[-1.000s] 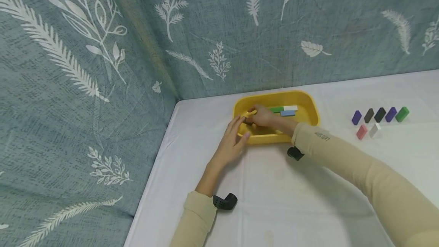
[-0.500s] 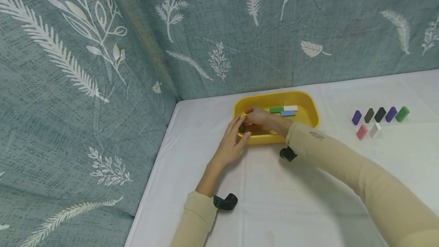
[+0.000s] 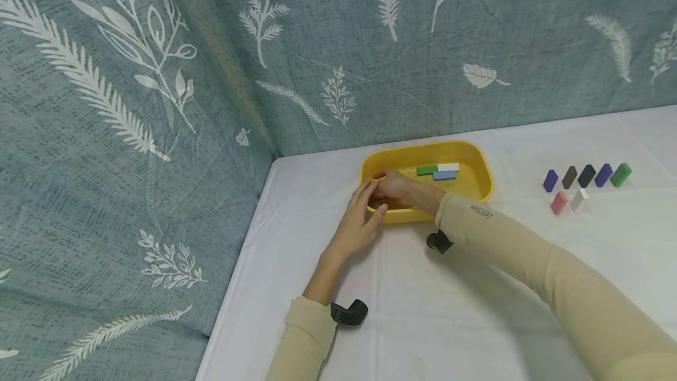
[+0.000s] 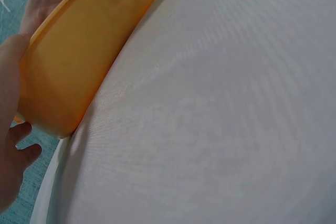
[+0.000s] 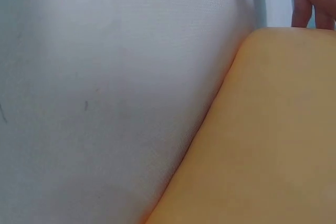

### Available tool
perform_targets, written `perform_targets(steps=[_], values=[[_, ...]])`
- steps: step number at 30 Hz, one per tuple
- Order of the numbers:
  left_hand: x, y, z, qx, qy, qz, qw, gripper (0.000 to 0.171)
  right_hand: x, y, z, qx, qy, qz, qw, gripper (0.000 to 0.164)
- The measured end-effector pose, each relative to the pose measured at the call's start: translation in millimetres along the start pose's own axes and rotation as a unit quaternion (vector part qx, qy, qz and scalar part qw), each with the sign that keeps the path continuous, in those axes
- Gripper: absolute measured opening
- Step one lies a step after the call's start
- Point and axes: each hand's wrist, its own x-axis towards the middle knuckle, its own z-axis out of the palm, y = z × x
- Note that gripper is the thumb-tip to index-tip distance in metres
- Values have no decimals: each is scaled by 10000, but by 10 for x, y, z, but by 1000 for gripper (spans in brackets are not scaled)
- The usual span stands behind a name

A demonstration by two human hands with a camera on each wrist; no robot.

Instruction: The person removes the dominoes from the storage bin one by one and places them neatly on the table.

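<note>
Yellow tray (image 3: 444,149) on white cloth (image 3: 423,298) — prob. light, stiff, slick plastic; hold by rim. L hand (image 3: 353,229) relaxed, fingers spread at near-L corner; R hand (image 3: 396,186) inside — grip hidden, can't tell

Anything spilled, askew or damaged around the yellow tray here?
Nothing visible looks spilled or toppled: the yellow tray sits flat, and the standing blocks right of it form two rows. One small oddity: dark marks on the white tablecloth in the right wrist view, possibly stains.
</note>
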Motion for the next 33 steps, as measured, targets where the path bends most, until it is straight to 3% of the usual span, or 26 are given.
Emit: perform_targets(steps=[15, 28, 33], values=[[4, -4, 5, 45, 105, 196, 9997, 69, 27, 7, -27, 123, -322, 233, 9991, 58], [10, -11, 7, 57, 90, 192, 9998, 66, -1, -4, -79, -291, -722, 203, 9968, 67], [7, -13, 1, 65, 96, 170, 9998, 69, -30, -11, -100, 54, -711, 125, 9974, 69]])
